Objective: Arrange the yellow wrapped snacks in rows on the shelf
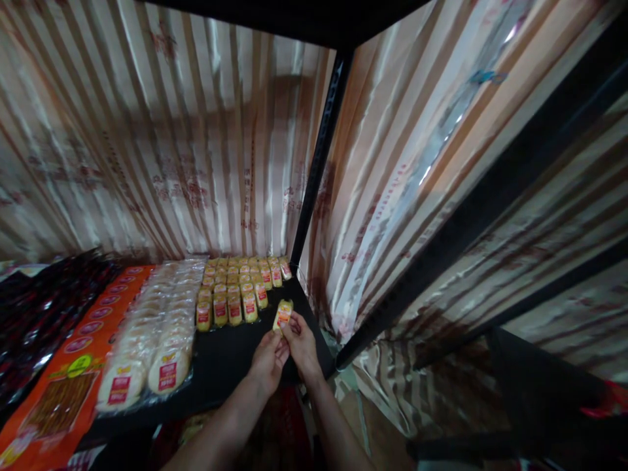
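Note:
Between my two hands is a small yellow packaged snack cake (282,315) with a red and white label, held upright above the dark shelf (220,366). My left hand (269,356) pinches its lower end. My right hand (299,337) grips its right side, thumb and fingers closed on it. Beyond my hands stand several rows of like snack cakes (234,307) in clear wrapping, labels facing me. The front right part of the rows is shorter than the back.
Left of the snack cakes lie two rows of round white packaged cakes (169,373), then orange packs (63,399) and dark shiny packs (44,327). A black shelf post (318,157) rises at the back corner. Pleated printed sheeting (220,131) hangs behind.

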Demonstrator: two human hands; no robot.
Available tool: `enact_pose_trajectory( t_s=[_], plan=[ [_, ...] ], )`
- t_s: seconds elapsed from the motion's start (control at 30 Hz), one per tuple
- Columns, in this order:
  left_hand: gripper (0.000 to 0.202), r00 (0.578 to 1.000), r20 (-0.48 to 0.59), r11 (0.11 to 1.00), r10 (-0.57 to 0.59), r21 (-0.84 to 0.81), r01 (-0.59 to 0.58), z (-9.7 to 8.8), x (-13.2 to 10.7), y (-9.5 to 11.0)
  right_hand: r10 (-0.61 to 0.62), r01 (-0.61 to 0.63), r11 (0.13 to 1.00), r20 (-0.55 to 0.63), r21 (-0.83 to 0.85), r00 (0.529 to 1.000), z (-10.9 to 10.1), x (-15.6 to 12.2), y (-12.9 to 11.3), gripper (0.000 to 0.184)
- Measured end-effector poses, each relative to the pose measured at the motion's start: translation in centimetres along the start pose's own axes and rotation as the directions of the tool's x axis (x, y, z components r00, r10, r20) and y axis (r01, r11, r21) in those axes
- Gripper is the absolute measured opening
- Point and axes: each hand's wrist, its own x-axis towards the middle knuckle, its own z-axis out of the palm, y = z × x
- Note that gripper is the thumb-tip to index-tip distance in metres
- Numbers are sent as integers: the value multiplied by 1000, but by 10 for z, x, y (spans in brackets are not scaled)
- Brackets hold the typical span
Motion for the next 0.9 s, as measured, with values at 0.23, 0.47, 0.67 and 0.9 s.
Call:
enact_pose_trajectory(
  t_s=[0.23,0.47,0.67,0.9],
  plan=[
    [5,998,-63,983,23,183,-11,16,21,4,-81,78,983,-10,-165,997,-13,45,12,46],
    [15,983,27,955,183,232,-184,34,45,7,-306,209,796,-80,-567,949,-14,89,13,45],
    [25,991,86,979,101,167,-114,53,75,11,-363,201,735,-126,-648,923,-2,110,10,48],
    [15,992,71,988,105,107,-112,69,95,20,-420,188,680,-167,-708,892,9,127,12,36]
  ],
)
